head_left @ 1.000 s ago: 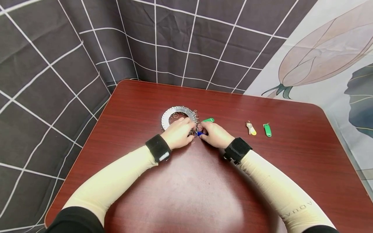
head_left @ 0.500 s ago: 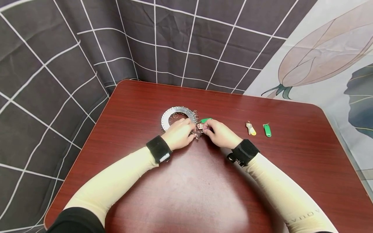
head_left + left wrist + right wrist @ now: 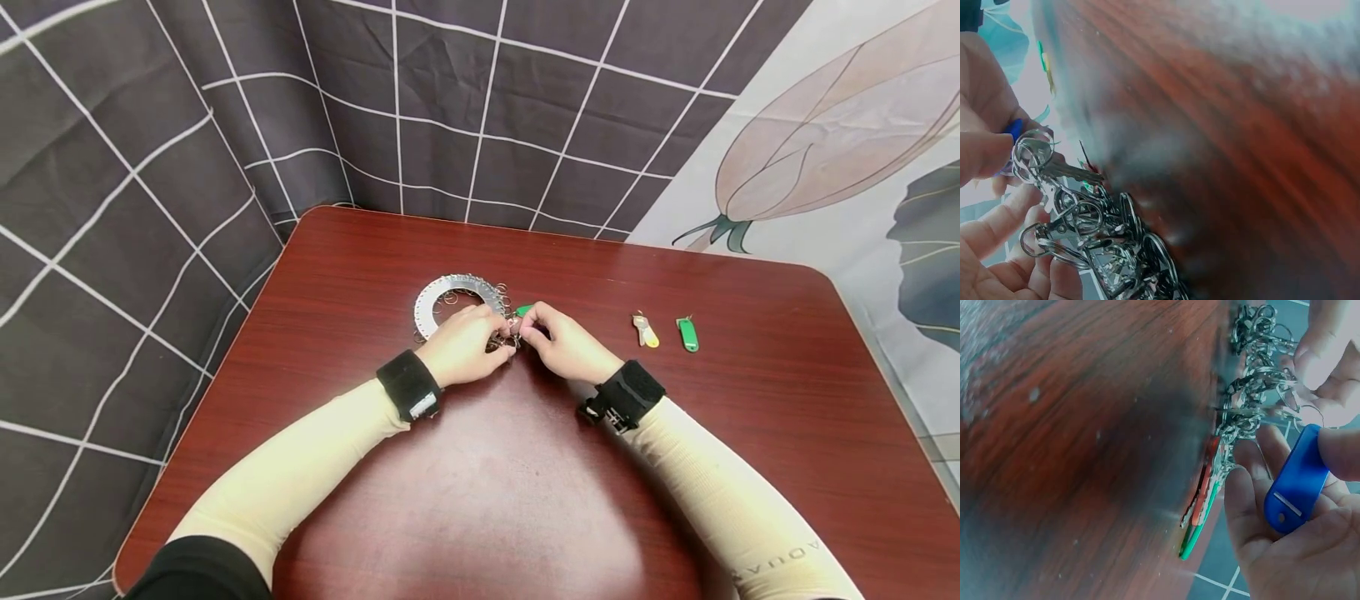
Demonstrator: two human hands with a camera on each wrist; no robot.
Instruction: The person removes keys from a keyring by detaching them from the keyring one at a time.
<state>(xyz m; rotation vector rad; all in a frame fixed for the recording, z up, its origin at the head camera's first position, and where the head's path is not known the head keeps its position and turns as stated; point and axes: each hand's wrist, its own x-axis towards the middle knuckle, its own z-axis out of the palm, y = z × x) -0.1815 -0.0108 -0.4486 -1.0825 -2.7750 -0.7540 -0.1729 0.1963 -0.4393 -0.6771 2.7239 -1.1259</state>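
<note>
A flat silver key ring (image 3: 429, 304) lies on the table, hung with several small clips and rings (image 3: 1107, 231). My left hand (image 3: 465, 343) lies over its near right side, thumb and fingers closed in at the clips. My right hand (image 3: 564, 340) pinches a blue key tag (image 3: 1299, 481) between thumb and fingers. The tag's split ring (image 3: 1034, 153) and a key (image 3: 1075, 172) hang by the clips, close to my left fingertips. In the head view the right hand hides the blue tag. A green key tag (image 3: 523, 310) and a red tag (image 3: 1205, 481) lie beside the ring.
Farther right on the brown table (image 3: 450, 517) lie a yellow-tagged key (image 3: 645, 330) and another green key tag (image 3: 687, 334). A dark checked curtain (image 3: 442, 108) hangs behind the table's far edge.
My right hand has shifted slightly right and rolled, so the blue tag drops from the head view. My left thumb has stretched rightward toward the right fingertips.
</note>
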